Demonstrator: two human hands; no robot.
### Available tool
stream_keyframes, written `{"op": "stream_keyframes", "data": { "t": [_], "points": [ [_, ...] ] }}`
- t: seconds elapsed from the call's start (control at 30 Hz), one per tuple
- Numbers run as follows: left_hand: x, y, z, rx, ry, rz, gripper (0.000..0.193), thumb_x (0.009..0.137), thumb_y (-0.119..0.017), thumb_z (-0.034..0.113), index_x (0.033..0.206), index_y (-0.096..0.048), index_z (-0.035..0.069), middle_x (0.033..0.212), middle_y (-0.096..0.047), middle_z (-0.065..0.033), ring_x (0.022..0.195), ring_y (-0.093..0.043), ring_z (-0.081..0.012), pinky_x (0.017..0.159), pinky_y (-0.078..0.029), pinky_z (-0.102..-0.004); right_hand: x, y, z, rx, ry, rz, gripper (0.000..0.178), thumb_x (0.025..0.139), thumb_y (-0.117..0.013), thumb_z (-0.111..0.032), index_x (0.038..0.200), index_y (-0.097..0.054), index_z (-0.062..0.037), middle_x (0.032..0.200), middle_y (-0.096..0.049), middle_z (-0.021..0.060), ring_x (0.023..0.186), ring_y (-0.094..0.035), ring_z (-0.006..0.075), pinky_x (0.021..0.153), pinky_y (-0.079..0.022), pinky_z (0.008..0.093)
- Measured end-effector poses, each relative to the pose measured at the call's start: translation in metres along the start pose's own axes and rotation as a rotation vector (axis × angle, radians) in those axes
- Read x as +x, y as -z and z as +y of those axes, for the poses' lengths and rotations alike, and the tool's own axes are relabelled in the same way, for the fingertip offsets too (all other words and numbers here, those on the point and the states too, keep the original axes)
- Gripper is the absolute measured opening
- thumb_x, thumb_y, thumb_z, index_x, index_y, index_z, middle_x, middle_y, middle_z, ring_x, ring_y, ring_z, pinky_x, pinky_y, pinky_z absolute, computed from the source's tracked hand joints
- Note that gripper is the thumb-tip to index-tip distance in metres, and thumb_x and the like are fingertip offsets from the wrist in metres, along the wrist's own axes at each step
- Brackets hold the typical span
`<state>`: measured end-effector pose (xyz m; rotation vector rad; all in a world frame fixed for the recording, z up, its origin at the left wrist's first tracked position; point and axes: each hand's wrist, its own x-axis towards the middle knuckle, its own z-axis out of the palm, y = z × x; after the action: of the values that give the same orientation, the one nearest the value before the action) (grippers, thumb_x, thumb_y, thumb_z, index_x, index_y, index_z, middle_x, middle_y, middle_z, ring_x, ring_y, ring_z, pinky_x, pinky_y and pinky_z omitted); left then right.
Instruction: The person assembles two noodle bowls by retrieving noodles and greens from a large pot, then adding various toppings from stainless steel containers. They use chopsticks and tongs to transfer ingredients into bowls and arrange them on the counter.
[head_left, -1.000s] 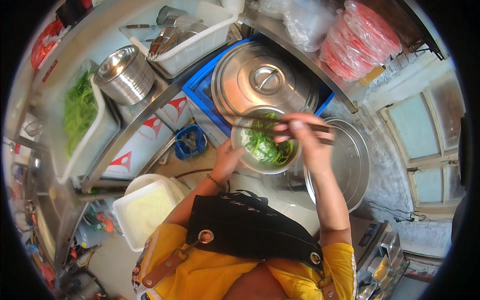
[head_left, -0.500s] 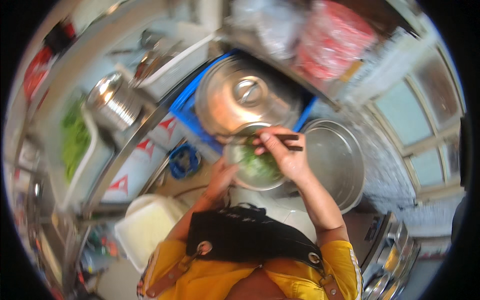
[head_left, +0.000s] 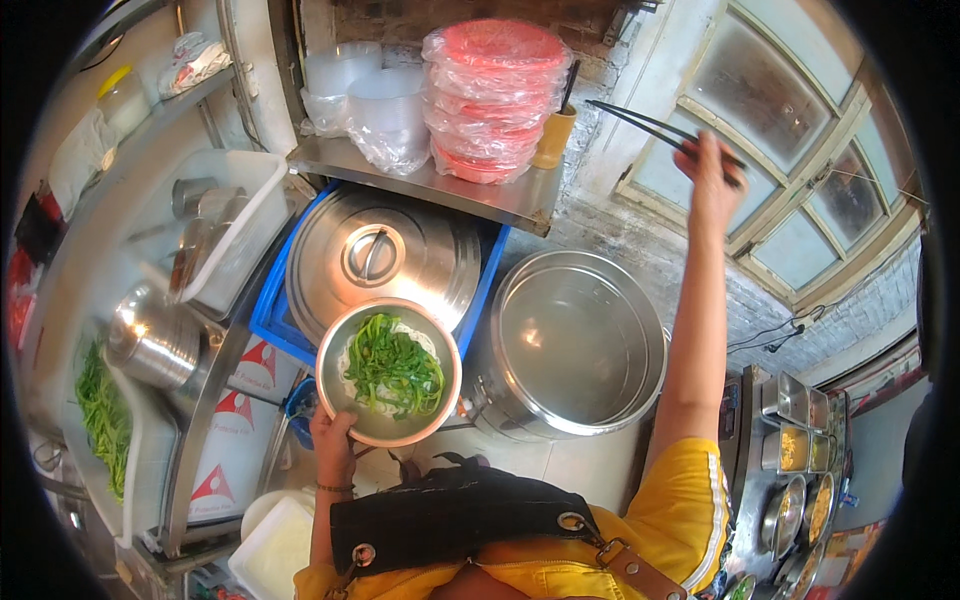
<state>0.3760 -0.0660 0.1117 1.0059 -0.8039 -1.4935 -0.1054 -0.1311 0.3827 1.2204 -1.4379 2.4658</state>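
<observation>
Apparently filled, not let go: noodle bowl in left hand

Left hand [head_left: 334,440] has the metal bowl [head_left: 388,430] by its lower-left rim, thumb at the edge. Right hand [head_left: 714,185] is raised well apart from it, seen against the window [head_left: 770,75], fingers closed round the dark chopsticks [head_left: 650,123]; nothing visible hangs from the tips, which point left.

Bowl is out in front of the apron [head_left: 450,515], overlapping the near edge of the big round lid [head_left: 320,270] from this view. Can't tell if it rests there or is held in the air. Inside: pale noodles [head_left: 420,340] under a heap of leafy greens [head_left: 395,370]. So I'd call both of those done.

Left, as I read it: bowl not released, chopsticks not put down. No broth I can make out; greens hide most of the inside, so can't confirm.

Further out: just right of the bowl, open metal pot [head_left: 505,415] with cloudy liquid [head_left: 575,350], no food discernible in it. Lid sits over the blue bin [head_left: 270,320]. Shelf [head_left: 520,205] beyond carries wrapped red bowls [head_left: 495,100] and a tan cup [head_left: 553,140]. Far left, a white tub [head_left: 140,470] holds more greens.
</observation>
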Motion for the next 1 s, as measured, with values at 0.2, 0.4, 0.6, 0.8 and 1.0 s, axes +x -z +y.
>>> {"op": "stream_keyframes", "data": {
  "t": [0.2,0.4,0.6,0.8,1.0],
  "points": [
    [-0.02,-0.004,-0.017,0.045,0.056,0.154,0.035,0.075,-0.05,0.001,0.109,-0.056,-0.002,0.098,-0.061,-0.0072,0.084,-0.059,-0.0152,0.074,-0.049,-0.0276,0.082,-0.062,0.087,-0.202,-0.257,-0.139,0.03,0.081,-0.07,-0.018,0.081,-0.06,0.0102,0.072,-0.065,0.0162,0.054,-0.065,0.0205,0.048,-0.056,0.0287],
    [-0.052,0.007,-0.028,0.022,0.057,0.278,0.039,0.076,-0.049,0.001,0.115,-0.053,-0.001,0.101,-0.059,-0.0069,0.087,-0.06,-0.0164,0.074,-0.049,-0.0281,0.103,-0.106,0.131,-0.165,-0.351,-0.226,0.058,0.075,-0.074,-0.014,0.119,-0.049,0.0157,0.088,-0.066,0.0155,0.073,-0.066,0.0196,0.065,-0.054,0.0285],
    [-0.05,0.046,-0.021,0.004,0.065,0.469,0.02,0.079,-0.048,-0.001,0.097,-0.054,0.002,0.083,-0.055,-0.0024,0.069,-0.054,-0.0119,0.06,-0.05,-0.0273,-0.017,-0.087,0.15,0.15,-0.547,-0.393,0.034,0.084,-0.064,-0.023,0.098,-0.059,0.0073,0.083,-0.067,0.0161,0.071,-0.066,0.0201,0.064,-0.055,0.0295],
    [0.016,0.078,0.002,0.008,0.038,0.352,0.026,0.078,-0.048,-0.003,0.102,-0.057,-0.001,0.091,-0.061,-0.0037,0.076,-0.058,-0.0106,0.067,-0.046,-0.0229,-0.208,-0.163,0.21,-0.272,-0.917,-1.037,0.016,0.083,-0.061,-0.013,0.079,-0.066,0.0017,0.065,-0.065,0.011,0.051,-0.06,0.0142,0.046,-0.048,0.0265],
    [0.055,0.102,0.023,0.005,0.084,0.312,0.033,0.076,-0.048,-0.004,0.108,-0.057,-0.002,0.099,-0.061,-0.0052,0.085,-0.056,-0.0111,0.076,-0.045,-0.0239,-0.32,-0.28,0.273,-0.83,-0.735,-1.133,0.038,0.077,-0.065,-0.038,0.078,-0.069,-0.0004,0.068,-0.067,0.0139,0.061,-0.065,0.0231,0.061,-0.051,0.0344]
  ]
}}
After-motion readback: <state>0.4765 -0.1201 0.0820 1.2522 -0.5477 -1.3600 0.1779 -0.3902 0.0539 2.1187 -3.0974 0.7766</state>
